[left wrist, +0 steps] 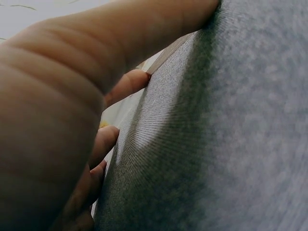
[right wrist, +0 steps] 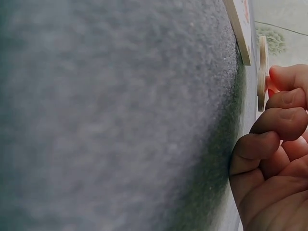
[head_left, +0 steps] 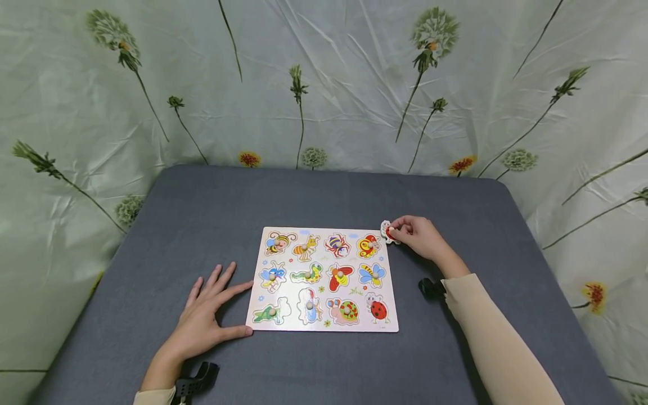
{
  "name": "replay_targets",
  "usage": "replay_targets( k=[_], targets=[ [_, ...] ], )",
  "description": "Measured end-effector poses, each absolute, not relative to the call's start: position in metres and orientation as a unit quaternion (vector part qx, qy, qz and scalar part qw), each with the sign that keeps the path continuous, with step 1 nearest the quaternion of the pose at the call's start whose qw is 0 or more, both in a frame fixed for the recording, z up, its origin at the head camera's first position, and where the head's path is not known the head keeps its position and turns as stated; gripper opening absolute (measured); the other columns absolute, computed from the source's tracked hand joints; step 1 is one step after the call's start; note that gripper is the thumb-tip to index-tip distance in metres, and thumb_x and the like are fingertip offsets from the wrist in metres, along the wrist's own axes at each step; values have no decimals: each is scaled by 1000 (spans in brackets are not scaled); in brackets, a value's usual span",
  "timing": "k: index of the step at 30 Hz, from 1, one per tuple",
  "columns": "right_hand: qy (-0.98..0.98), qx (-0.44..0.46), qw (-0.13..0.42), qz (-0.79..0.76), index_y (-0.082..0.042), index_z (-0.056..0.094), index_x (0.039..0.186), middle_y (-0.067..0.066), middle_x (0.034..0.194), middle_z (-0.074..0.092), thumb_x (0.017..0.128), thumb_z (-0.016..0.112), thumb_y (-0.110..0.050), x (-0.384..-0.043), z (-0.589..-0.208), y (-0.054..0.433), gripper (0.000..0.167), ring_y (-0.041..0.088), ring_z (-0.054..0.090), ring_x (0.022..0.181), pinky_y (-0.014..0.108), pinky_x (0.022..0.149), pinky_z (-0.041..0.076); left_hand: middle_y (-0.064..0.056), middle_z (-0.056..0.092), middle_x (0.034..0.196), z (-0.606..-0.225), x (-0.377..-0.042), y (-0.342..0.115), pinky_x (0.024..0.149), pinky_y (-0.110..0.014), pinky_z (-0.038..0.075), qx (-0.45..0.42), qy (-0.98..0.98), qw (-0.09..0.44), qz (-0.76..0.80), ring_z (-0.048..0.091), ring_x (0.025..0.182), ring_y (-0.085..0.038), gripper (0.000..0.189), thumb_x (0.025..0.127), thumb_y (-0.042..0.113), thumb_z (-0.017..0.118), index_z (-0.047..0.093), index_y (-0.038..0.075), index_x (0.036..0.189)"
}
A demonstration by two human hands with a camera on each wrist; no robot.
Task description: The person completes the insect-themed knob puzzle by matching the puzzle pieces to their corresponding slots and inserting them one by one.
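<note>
A wooden peg puzzle board (head_left: pixel 324 320) with insect pieces lies on the table. My left hand (head_left: pixel 205 315) is spread flat, index finger and thumb at the board's left edge and lower left corner; its fingers (left wrist: pixel 130 86) also show in the left wrist view. My right hand (head_left: pixel 417 239) pinches a red and white puzzle piece (head_left: pixel 385 226) by its knob, at the board's upper right corner. In the right wrist view, the piece (right wrist: pixel 262 72) appears edge-on above the table, beside the fingertips. In the board's lower right, a ladybug picture (head_left: pixel 377 310) shows no knob.
A grey cloth (head_left: pixel 324 197) covers the table. Behind it hangs a pale curtain (head_left: pixel 344 112) with dandelion prints. Black wrist straps (head_left: pixel 431 289) sit at both wrists, close over the table.
</note>
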State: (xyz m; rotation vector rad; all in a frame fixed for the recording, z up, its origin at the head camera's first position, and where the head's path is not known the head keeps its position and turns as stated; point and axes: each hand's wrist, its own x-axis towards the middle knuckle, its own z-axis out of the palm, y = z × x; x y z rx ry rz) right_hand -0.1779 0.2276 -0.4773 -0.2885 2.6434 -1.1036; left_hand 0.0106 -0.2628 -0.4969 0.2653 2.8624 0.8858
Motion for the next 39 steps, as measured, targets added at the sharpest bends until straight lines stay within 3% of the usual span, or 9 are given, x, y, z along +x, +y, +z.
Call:
replay_targets(
  k=[15,39],
  targets=[
    [906,-94,124,-394,-5,73,115,0,71,61,104,73,-27,-148,-475,238,25,11,50,61,26,60,39,-14,23,180,-497,10,-263,131,-69,-6,89,947,63,301,8,168,-45,97,71,70,90,58,35,156],
    [868,-123,156,-454,-7,73,109,-4,70,54,101,77,-22,-79,-475,225,18,4,45,56,20,54,35,-15,24,180,-496,12,-261,131,-70,-7,93,946,55,307,7,168,-45,96,72,68,91,59,34,155]
  ],
)
